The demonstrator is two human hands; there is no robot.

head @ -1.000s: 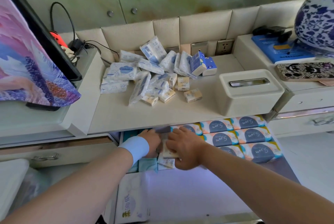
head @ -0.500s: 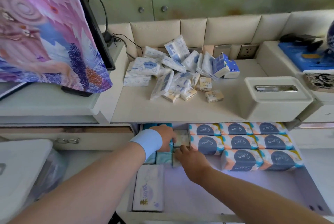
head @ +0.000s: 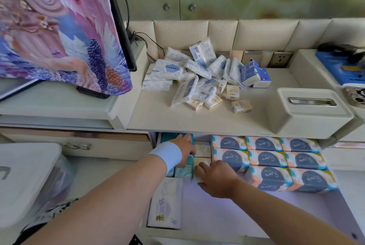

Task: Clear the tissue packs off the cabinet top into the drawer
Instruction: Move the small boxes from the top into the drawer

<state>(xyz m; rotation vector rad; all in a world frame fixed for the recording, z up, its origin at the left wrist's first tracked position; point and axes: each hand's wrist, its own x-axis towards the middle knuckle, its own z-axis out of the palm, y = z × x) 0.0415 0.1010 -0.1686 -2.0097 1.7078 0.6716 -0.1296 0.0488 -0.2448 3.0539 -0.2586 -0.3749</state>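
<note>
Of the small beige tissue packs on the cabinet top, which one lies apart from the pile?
The small beige tissue pack nearest the white tissue box. It lies alone at the pile's right front edge; the other beige ones touch neighbours.

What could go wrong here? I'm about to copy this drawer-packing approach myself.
1. The loose heap of small white and blue tissue packs on the beige cabinet top might slide apart when pulled from.
2. The open drawer is largely filled by rows of orange-and-navy tissue packs; the heap may not fit.
3. Both the left hand and right hand work a narrow gap, risking jammed packs.
</note>
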